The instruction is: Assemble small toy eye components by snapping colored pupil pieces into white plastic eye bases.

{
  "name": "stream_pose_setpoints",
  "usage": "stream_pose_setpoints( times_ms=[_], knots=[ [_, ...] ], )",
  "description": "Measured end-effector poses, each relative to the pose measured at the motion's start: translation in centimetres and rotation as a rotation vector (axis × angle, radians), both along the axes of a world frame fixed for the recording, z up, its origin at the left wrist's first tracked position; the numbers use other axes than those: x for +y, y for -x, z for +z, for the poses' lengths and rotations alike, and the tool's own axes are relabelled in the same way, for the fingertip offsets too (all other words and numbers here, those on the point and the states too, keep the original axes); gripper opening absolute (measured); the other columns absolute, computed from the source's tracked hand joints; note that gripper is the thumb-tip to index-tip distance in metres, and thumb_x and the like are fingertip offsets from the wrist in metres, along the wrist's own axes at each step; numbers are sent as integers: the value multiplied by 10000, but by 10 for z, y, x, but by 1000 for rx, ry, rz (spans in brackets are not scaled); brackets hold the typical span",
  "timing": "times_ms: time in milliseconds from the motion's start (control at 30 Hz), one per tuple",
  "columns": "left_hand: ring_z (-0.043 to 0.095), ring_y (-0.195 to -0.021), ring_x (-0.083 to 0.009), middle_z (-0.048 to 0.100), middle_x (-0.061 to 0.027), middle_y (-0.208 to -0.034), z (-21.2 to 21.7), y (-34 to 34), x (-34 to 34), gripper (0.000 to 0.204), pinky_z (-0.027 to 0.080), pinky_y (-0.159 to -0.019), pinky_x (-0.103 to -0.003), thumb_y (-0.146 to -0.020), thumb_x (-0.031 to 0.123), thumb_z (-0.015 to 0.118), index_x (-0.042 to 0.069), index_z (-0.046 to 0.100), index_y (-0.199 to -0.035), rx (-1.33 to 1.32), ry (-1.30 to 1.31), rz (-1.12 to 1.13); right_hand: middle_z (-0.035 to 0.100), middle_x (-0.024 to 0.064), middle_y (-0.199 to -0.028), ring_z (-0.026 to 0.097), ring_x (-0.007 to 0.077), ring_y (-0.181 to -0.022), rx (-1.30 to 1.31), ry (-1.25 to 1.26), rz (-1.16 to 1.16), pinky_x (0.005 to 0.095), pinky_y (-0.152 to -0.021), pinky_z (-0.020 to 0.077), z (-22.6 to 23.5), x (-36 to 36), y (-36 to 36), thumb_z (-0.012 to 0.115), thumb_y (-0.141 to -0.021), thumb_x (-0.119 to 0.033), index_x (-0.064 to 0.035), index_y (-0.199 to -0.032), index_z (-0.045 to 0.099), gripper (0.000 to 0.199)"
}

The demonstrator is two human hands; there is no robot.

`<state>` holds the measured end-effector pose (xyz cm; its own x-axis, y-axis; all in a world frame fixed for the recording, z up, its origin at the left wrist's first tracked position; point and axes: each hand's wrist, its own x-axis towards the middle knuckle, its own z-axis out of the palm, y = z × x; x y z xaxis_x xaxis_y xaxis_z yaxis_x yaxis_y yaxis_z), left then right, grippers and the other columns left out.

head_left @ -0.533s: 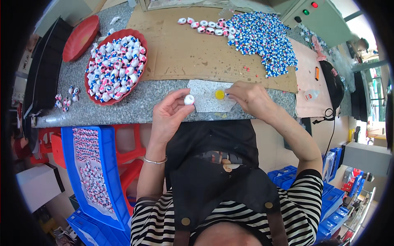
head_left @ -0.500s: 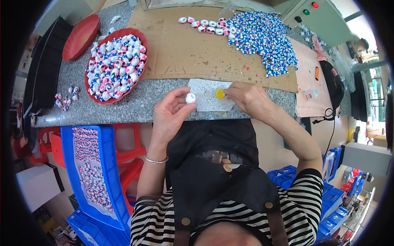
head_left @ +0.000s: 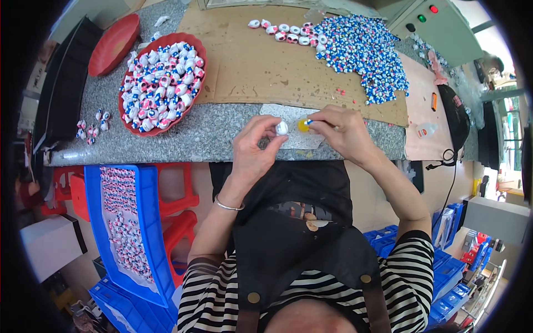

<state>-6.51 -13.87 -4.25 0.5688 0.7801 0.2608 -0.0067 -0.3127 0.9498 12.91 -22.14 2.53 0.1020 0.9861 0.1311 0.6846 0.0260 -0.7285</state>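
My left hand (head_left: 256,145) pinches a small white rounded piece (head_left: 282,128) between thumb and fingers, above a speckled whitish sheet (head_left: 296,143) at the counter's near edge. Just right of it, my right hand (head_left: 343,132) is closed in a pinch on a tiny blue-and-white piece (head_left: 310,122). Those fingertips are beside a small round yellow spot or dish (head_left: 302,126) on the sheet; its exact kind is unclear. The two hands are close together but apart.
Brown cardboard (head_left: 244,61) bears a heap of tiny blue-and-white pieces (head_left: 361,53) and a row of white-and-pink pieces (head_left: 292,38). A red bowl (head_left: 204,72) at left holds many figures. Nearby are an empty red dish (head_left: 114,45), a clear bottle (head_left: 426,130) and a blue crate (head_left: 149,222).
My left hand has moved right with the white piece, which is turned differently. My right hand stays near the yellow spot, and the tiny blue-and-white piece in its fingertips shows more plainly.
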Motion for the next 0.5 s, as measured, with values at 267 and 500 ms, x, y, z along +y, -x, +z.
stream_pose_setpoints(
  times_ms=[267, 500],
  knots=[
    [624, -783, -121, 638, -82, -963, 18, -12, 0, 293, 526, -697, -241, -852, -26, 648, -6, 654, -1144, -111, 298, -404, 661, 48, -743, 643, 114, -687, 621, 149, -76, 256, -617, 515, 3, -19, 5, 673, -860, -61, -6, -947, 698, 105],
    [596, -697, -88, 648, -66, -873, 35, -5, 4, 216, 497, -624, -222, -945, 53, 557, -36, 666, -1109, -56, 509, -493, 646, 85, -738, 654, 201, -678, 183, -106, 83, 300, -593, 507, 14, -18, 17, 676, -830, -33, -16, -903, 698, 78]
  ],
)
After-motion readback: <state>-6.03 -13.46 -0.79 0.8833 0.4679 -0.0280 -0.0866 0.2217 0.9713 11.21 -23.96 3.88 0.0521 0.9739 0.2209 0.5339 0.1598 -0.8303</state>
